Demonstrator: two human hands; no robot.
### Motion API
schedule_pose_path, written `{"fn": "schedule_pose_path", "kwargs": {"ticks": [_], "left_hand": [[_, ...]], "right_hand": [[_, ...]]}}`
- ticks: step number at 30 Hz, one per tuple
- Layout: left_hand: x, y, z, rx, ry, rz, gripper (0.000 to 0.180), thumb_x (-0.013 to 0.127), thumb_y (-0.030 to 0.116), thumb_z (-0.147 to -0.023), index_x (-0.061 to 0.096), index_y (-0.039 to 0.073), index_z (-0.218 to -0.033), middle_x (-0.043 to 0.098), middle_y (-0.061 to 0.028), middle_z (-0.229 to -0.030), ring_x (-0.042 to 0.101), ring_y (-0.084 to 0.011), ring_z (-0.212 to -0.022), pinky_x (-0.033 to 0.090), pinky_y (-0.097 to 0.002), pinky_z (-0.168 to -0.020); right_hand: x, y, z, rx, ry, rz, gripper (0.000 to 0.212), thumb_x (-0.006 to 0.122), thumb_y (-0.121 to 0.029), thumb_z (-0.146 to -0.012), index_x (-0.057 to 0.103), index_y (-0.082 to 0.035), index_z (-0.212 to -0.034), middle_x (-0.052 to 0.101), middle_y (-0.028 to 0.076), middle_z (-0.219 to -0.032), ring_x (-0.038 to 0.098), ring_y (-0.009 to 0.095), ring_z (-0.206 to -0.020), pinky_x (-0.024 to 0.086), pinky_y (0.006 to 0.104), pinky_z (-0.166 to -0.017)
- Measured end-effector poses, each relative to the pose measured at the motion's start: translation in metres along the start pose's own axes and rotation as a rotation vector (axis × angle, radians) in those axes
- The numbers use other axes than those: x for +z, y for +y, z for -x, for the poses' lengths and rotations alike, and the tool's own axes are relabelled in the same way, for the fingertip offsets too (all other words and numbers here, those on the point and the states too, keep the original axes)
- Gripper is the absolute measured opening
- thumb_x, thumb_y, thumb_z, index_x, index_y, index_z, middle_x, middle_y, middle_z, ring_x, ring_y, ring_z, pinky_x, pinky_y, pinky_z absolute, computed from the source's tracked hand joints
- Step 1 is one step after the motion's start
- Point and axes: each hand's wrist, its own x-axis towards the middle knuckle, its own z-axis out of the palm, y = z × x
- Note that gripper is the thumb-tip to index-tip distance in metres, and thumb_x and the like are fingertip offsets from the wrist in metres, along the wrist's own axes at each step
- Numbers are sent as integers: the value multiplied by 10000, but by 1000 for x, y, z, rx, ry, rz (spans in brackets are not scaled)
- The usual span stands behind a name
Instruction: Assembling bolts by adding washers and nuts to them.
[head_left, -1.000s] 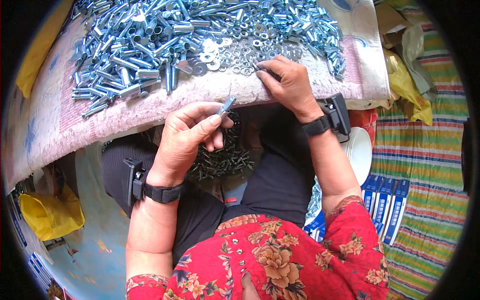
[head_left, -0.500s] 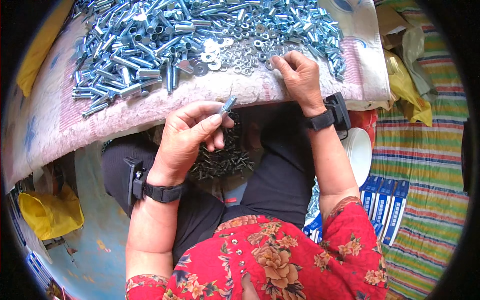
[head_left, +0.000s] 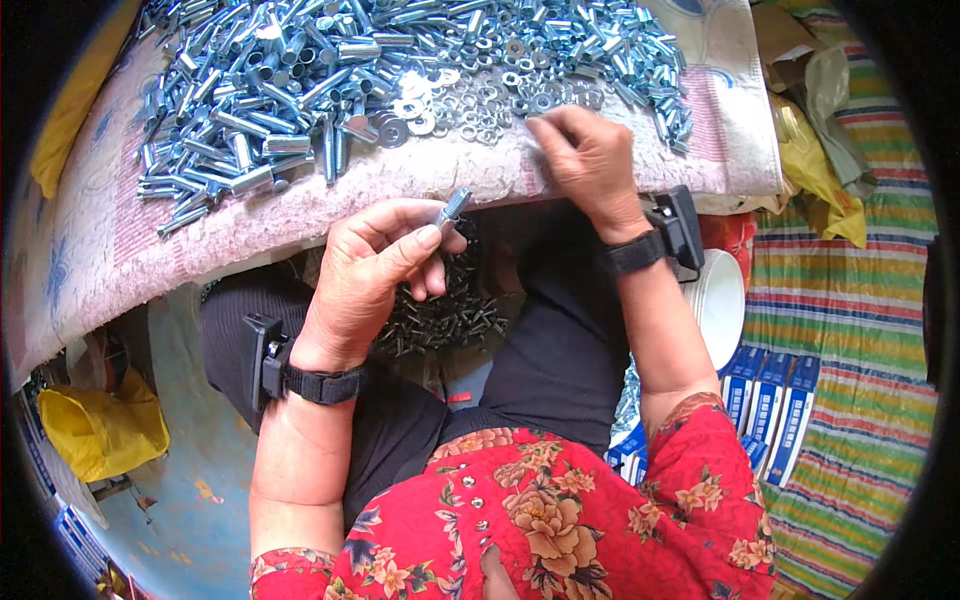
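My left hand is closed, with thumb and fingers pinching a sleeve anchor bolt. The bolt's threaded end sticks up past the thumb; its lower part is hidden by the fingers. Over the table's near edge, my right hand has thumb and forefinger pressed together. Its fingertips are a little blurred, and I cannot make out what they hold. Just beyond them lie shiny hex nuts and flat washers. Metal sleeves and bolts are heaped farther back and to the left.
A pale padded cloth covers the table. Between my knees, below the edge, sits a pile of dark assembled bolts. A white bucket and blue-white boxes stand at my right. A yellow bag lies at the left.
My right hand has drawn back slightly to the left from the nuts and washers. My left hand keeps its hold on the bolt and has barely moved.
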Motion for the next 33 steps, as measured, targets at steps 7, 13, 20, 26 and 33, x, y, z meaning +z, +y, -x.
{"fn": "schedule_pose_path", "kwargs": {"ticks": [7,13,20,26,33], "left_hand": [[-1,0,1,10,10,26,236,569,159,-843,575,2,-1019,633,-108,-838,549,-90,-545,396,-172,-443],[-2,3,2,-7,-15,72,234,578,119,-836,578,-2,-1036,644,-110,-843,570,-91,-573,431,-183,-478],[-1,3,2,-6,-11,71,231,579,116,-834,579,-5,-1031,643,-111,-843,567,-90,-570,430,-182,-476],[-2,0,0,0,-7,62,231,579,118,-835,579,-2,-1032,643,-108,-840,566,-91,-566,431,-186,-475],[-2,1,0,-1,-5,76,235,575,120,-838,575,-3,-1038,642,-109,-840,568,-94,-570,433,-189,-475]], "right_hand": [[13,-8,4,-221,-26,56,56,626,-120,-736,619,-69,-760,567,88,-673,578,268,-599,456,343,-524],[6,-14,0,-295,-238,131,99,647,-88,-734,616,-39,-814,560,98,-703,572,259,-604,447,314,-521],[14,-14,-12,-385,-280,193,103,627,-122,-739,554,-51,-755,533,102,-684,559,285,-605,437,350,-506],[26,-14,-13,-350,-243,210,62,586,-116,-756,547,-73,-778,536,101,-696,558,306,-607,438,370,-505],[33,-9,-15,-255,-111,103,116,573,-163,-803,551,-61,-751,567,110,-673,563,277,-564,433,348,-484]]}}
